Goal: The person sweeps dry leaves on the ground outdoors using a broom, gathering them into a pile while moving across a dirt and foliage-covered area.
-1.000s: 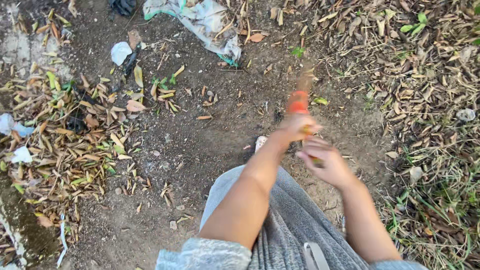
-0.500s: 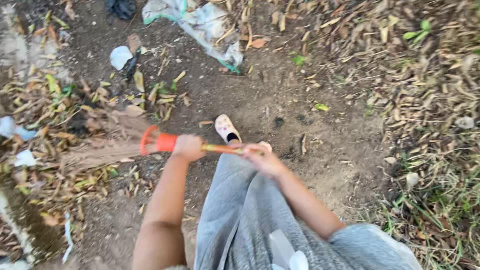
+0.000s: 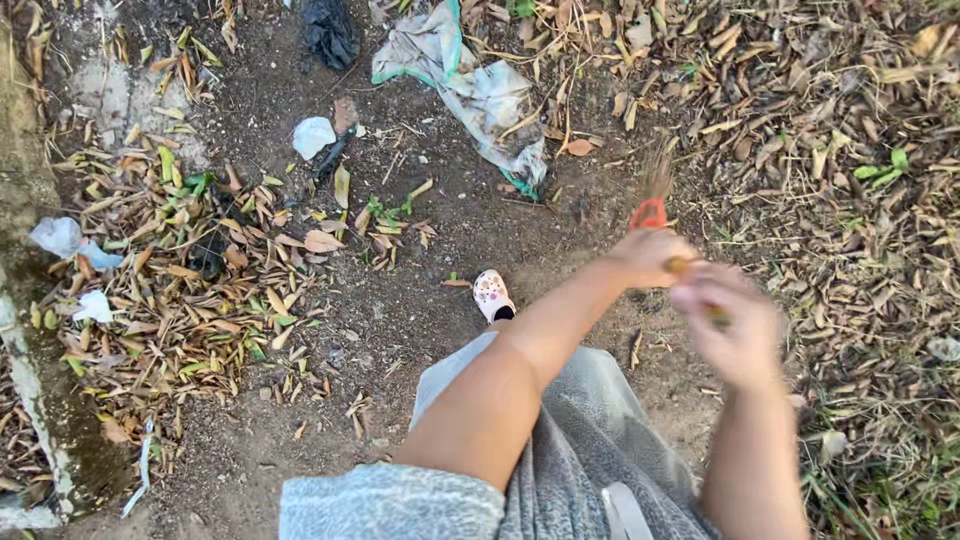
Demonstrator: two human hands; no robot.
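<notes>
I hold a broom (image 3: pixel 653 205) with an orange collar and straw bristles, blurred by motion, out to the upper right over bare dirt. My left hand (image 3: pixel 648 256) grips the handle just below the orange collar. My right hand (image 3: pixel 735 325) is closed on the handle further back, also blurred. My foot in a white patterned shoe (image 3: pixel 492 296) stands on the dirt in front of my grey skirt (image 3: pixel 590 440).
A heap of dry leaves (image 3: pixel 190 290) lies on the left beside a concrete edge (image 3: pixel 40 400). A crumpled grey-green sack (image 3: pixel 480 90), a black bag (image 3: pixel 328 30) and white litter (image 3: pixel 313 135) lie at the top. Leaf litter (image 3: pixel 840 150) covers the right side.
The broom has swung from the left, near the leaf heap, across to the upper right. Both hands followed it to the right.
</notes>
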